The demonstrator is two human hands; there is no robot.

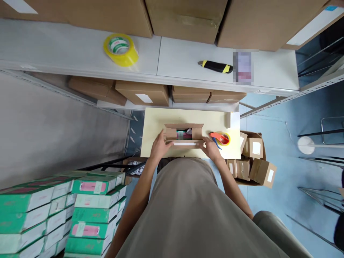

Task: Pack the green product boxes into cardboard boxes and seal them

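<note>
A small cardboard box (197, 134) lies on the cream tabletop (153, 120) with its long flaps up and its short end flaps folded inward. Between those end flaps shows a green and pink package (184, 134). At the box's left front corner, my left hand (159, 145) pinches the near flap. My right hand (211, 148) grips the same flap at its right end. Just beyond the right hand sits an orange tape dispenser (220, 137) with a blue handle and a yellow roll.
Above stands a grey shelf with a yellow tape roll (121, 50), a box cutter (217, 67) and large cartons (185, 18). Packed boxes (243, 168) fill a carton on the right floor. Green boxes (90, 215) are stacked at lower left.
</note>
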